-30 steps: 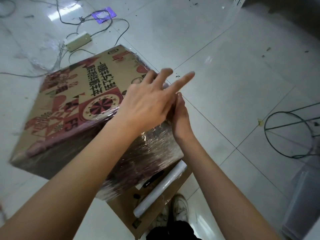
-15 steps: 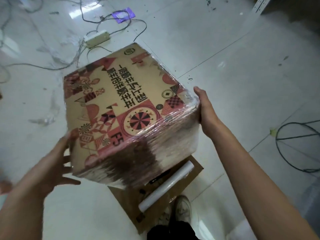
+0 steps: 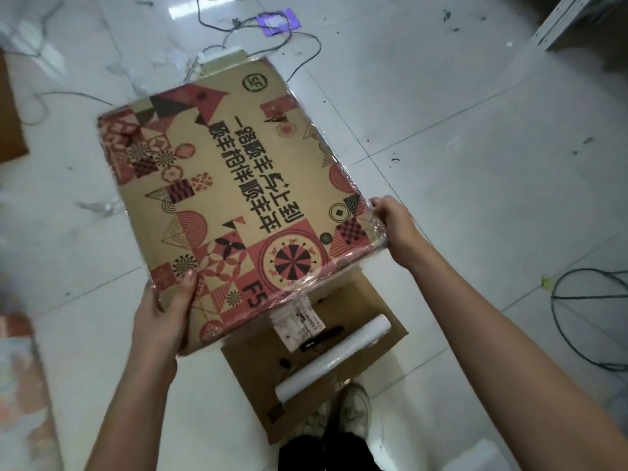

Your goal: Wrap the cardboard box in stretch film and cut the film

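Now both hands, L [image 3: 163, 314] & R [image 3: 396, 224], hold wrapped box [image 3: 234, 198].

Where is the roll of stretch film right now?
The roll of stretch film lies on a flat piece of cardboard on the floor, low in the head view, just below the held box, near the person's shoe.

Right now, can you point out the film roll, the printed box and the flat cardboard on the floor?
film roll [image 3: 334, 357]: head view, middle of the white tube.
printed box [image 3: 234, 202]: head view, centre of its top face.
flat cardboard [image 3: 353, 300]: head view, bare brown patch beyond the roll.
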